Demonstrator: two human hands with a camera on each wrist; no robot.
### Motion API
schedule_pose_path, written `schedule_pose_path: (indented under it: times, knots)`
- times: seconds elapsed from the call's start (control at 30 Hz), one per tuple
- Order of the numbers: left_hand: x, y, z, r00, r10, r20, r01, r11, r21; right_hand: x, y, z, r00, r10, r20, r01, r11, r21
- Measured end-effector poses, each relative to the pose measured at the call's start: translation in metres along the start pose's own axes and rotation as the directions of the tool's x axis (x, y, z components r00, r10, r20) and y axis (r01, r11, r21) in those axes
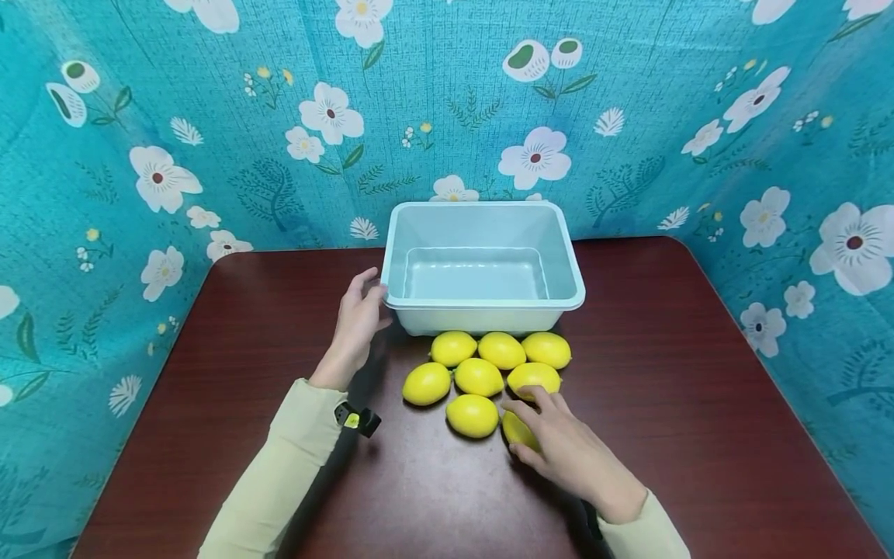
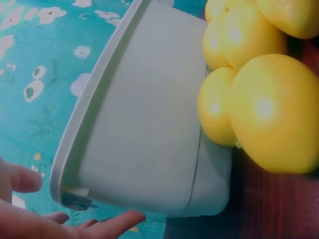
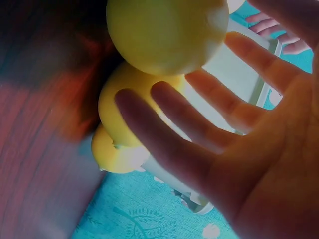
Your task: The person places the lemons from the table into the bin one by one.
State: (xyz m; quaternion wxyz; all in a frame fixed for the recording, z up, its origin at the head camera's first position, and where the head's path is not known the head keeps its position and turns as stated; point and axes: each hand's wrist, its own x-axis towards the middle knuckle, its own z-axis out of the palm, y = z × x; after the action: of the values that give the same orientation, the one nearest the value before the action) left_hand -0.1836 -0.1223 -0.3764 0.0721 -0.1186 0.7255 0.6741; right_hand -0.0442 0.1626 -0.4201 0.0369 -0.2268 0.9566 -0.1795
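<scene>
A right hand, its fingers spread and only gently bent, reaches over a yellow lemon at the front right of a cluster on a dark reddish-brown worktop. The lemon lies between thumb and fingers, ungripped; whether the fingertips touch it cannot be told. Seven more lemons sit close by: three in a row at the back, three in the middle and one at the front, just left of the lemon under the hand. Behind them stands a pale blue rectangular container, upright, its near wall just beyond the back row. A left hand, fingers loosely extended and holding nothing, hovers beside the container's left rim; contact there is unclear. Pale sleeves cover both arms, and a black device sits at the left wrist. Turquoise cloth printed with white flowers hangs behind the worktop.
</scene>
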Motion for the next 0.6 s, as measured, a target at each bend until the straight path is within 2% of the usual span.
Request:
schedule_pose_path:
  times: [0.27,0.47,0.6]
  knots:
    - [0.0010,-0.0016,0.0034,0.999,0.003,0.033,-0.004,1.000,0.006,-0.0007,-0.0022,0.0010,0.997,0.050,0.066,-0.051,0.999,0.013]
    - [0.0038,-0.0032,0.0040,0.999,-0.002,0.044,0.001,1.000,0.020,-0.0008,-0.0010,0.0024,0.996,0.066,0.064,-0.068,0.998,0.020]
    - [0.0053,-0.0030,0.0048,0.998,0.015,0.053,-0.016,1.000,0.025,-0.0013,-0.0002,0.0035,0.996,0.056,0.067,-0.056,0.998,0.000]
